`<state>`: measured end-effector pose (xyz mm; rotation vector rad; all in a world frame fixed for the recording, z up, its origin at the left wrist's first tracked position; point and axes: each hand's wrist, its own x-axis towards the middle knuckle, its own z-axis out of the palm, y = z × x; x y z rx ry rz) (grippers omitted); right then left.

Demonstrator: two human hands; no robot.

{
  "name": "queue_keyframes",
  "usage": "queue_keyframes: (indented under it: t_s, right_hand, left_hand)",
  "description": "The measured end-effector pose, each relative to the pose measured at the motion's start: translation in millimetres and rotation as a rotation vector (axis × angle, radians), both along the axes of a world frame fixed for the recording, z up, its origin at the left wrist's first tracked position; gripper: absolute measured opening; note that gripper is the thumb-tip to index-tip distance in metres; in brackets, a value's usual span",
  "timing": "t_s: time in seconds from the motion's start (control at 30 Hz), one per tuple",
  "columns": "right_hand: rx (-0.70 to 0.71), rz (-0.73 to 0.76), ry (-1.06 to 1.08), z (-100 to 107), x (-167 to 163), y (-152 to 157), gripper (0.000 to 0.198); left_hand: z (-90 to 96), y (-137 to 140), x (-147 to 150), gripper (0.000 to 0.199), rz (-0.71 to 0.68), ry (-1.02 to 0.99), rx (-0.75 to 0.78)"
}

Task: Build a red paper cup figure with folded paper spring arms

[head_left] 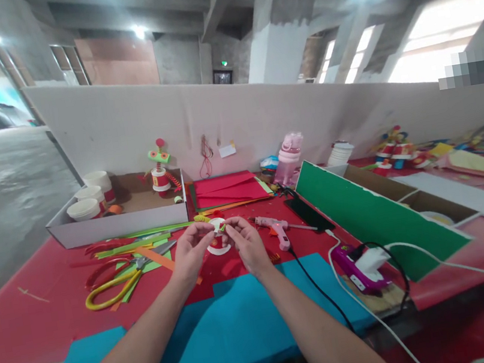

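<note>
In the head view, my left hand [194,248] and my right hand [247,242] meet near the middle of the table, fingertips pinched close together. Between them is a small green-and-white piece [222,228], perhaps paper; my fingers partly hide it. Right behind and below the fingertips stands a white-and-red paper cup [219,247], partly covered by my hands. A yellow coiled strip [201,218] lies just beyond my left fingers. To the right of my right hand rests a pink hot glue gun [279,229] with a black cord.
Yellow-handled scissors [115,290] and coloured paper strips [155,252] lie at left. Behind them, a cardboard box [117,227] holds cups and a paper-cup figure [160,178]. Red paper sheets [227,189] lie at back. A purple power strip [360,273] and green panel [374,216] are at right.
</note>
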<state>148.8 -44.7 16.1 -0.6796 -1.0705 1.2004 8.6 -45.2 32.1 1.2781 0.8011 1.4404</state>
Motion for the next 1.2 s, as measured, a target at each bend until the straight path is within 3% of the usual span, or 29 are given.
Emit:
queue_keyframes:
  t_s: [0.1, 0.2, 1.2]
  right_hand:
    - [-0.001, 0.031, 0.027, 2.2, -0.4, -1.5, 0.025]
    - [-0.006, 0.077, 0.024, 3.0, -2.3, -3.6, 0.024]
    - [0.067, 0.01, -0.174, 5.5, -0.6, -7.5, 0.02]
  left_hand:
    - [5.8, 1.6, -4.2, 0.018, 0.121, 0.04, 0.008]
    - [7.8, 3.3, -6.3, 0.018, 0.155, 0.083, -0.01]
    - [1.0, 4.7, -4.6, 0.024, -0.049, 0.053, -0.078]
